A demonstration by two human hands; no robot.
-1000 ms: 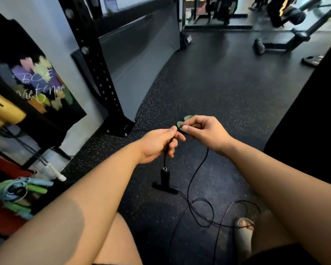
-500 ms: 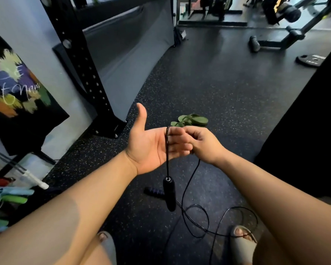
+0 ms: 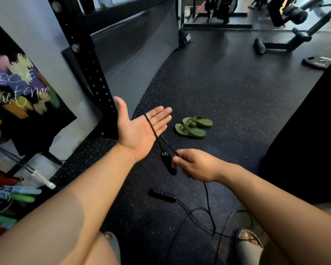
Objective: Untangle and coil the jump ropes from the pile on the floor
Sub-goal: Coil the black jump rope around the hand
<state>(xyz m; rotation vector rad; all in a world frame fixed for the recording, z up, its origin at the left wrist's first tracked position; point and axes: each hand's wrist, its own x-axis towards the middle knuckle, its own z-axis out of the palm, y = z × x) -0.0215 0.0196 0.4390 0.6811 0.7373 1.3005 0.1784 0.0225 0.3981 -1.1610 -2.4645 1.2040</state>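
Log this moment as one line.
left hand open, cord draped over palm | right hand pinching cord | handle hanging between hands | second handle on floor

Left hand (image 3: 139, 131): lay palm up, fingers straight, thumb raised, forearm stretched toward the far side.
Right hand (image 3: 197, 165): nearer, rightward, fingers curled, pinched the rope (image 3: 151, 126).

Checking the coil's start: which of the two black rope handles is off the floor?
The smooth handle, hanging in the air from its cord; the ribbed handle with pale rings lies flat on the floor.
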